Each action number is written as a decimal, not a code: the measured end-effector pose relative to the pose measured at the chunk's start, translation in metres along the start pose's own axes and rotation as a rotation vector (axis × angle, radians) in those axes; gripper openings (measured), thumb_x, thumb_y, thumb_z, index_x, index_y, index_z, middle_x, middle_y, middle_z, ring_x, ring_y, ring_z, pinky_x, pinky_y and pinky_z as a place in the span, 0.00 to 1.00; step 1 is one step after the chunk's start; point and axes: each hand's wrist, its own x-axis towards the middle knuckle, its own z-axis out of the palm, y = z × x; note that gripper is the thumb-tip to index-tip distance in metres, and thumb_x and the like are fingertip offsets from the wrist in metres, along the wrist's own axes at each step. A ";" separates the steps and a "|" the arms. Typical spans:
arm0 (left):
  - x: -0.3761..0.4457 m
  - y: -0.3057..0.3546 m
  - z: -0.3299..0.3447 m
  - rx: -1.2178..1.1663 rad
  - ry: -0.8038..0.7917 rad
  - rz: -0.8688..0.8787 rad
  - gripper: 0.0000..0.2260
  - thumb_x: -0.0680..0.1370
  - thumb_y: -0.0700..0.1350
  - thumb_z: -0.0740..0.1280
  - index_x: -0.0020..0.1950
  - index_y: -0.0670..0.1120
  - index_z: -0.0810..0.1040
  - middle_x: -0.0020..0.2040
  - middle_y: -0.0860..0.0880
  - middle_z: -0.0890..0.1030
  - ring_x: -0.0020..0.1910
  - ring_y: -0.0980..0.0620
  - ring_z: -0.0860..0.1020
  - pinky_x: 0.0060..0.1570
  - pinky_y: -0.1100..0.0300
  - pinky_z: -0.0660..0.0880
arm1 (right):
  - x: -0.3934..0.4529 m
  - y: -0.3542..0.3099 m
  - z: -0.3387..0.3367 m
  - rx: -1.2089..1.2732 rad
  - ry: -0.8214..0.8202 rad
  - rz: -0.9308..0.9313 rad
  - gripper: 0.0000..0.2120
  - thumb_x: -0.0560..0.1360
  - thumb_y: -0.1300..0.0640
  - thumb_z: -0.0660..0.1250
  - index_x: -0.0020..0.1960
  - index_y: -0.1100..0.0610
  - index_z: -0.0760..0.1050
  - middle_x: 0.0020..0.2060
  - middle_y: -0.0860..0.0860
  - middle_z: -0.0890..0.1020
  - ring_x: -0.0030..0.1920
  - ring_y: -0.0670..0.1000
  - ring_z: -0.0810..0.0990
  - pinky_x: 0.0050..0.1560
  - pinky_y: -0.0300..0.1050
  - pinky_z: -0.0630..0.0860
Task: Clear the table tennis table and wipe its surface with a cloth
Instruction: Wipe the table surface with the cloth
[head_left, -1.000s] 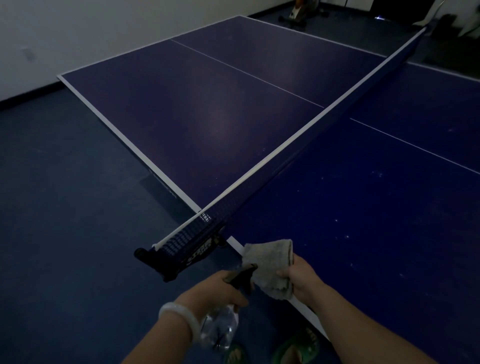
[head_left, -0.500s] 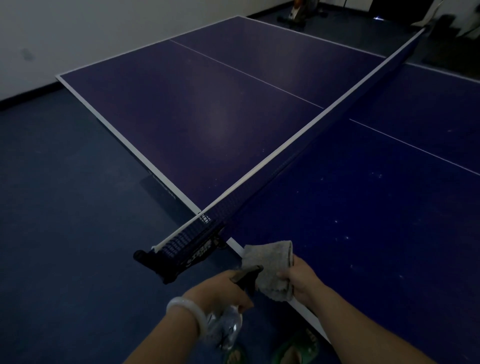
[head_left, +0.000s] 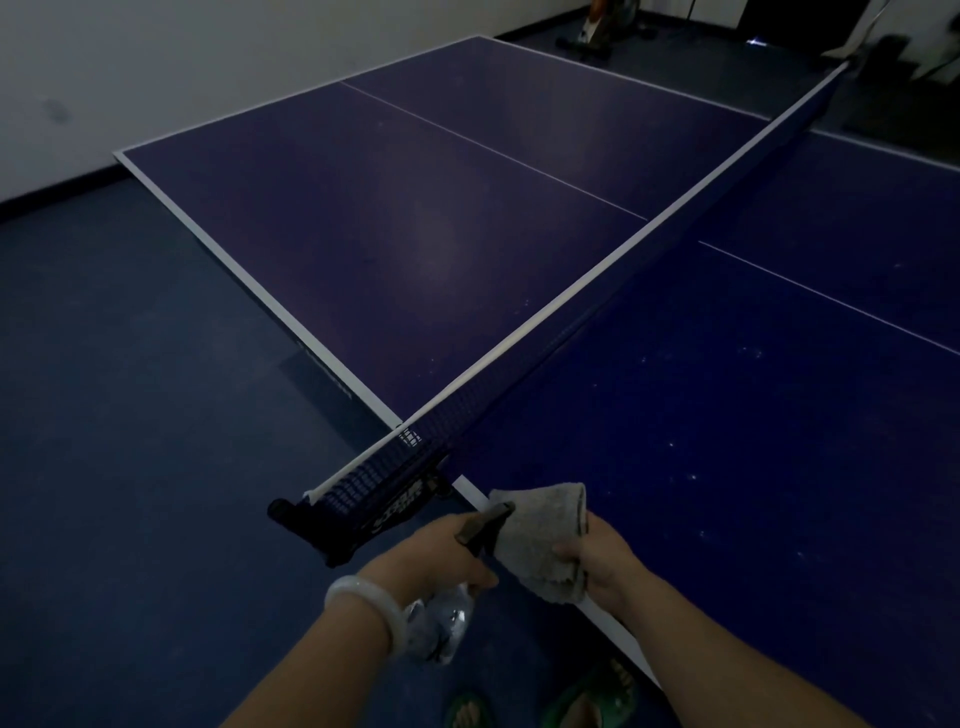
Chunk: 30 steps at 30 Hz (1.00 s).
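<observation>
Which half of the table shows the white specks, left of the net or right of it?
The right half, nearest the right hand gripping the cloth. White specks dot it; the left half across the net looks smooth.

A taut net (head_left: 649, 260) runs across the dark blue tabletop (head_left: 415, 234), dividing two open halves. Its black clamp post (head_left: 332, 525) juts off the near edge, just beside the hands.
</observation>
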 end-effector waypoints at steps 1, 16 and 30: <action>0.000 -0.001 0.000 0.002 -0.007 -0.004 0.10 0.70 0.48 0.73 0.47 0.55 0.75 0.42 0.56 0.78 0.39 0.60 0.76 0.32 0.69 0.69 | -0.001 0.000 0.000 0.004 0.000 -0.001 0.20 0.76 0.75 0.60 0.56 0.53 0.77 0.52 0.56 0.84 0.54 0.56 0.82 0.47 0.50 0.80; -0.003 -0.024 -0.004 -0.535 0.290 0.054 0.11 0.72 0.39 0.73 0.51 0.50 0.78 0.40 0.52 0.81 0.38 0.61 0.79 0.36 0.69 0.74 | 0.007 -0.106 0.008 -0.274 0.286 -0.420 0.17 0.79 0.68 0.58 0.44 0.47 0.75 0.37 0.44 0.78 0.35 0.43 0.77 0.35 0.36 0.74; -0.006 -0.035 0.009 -0.740 0.457 -0.001 0.14 0.73 0.40 0.73 0.56 0.52 0.76 0.44 0.50 0.82 0.39 0.56 0.80 0.37 0.64 0.77 | 0.047 -0.021 0.028 -1.600 0.261 -0.748 0.34 0.67 0.53 0.77 0.70 0.58 0.72 0.69 0.54 0.74 0.69 0.55 0.73 0.69 0.54 0.68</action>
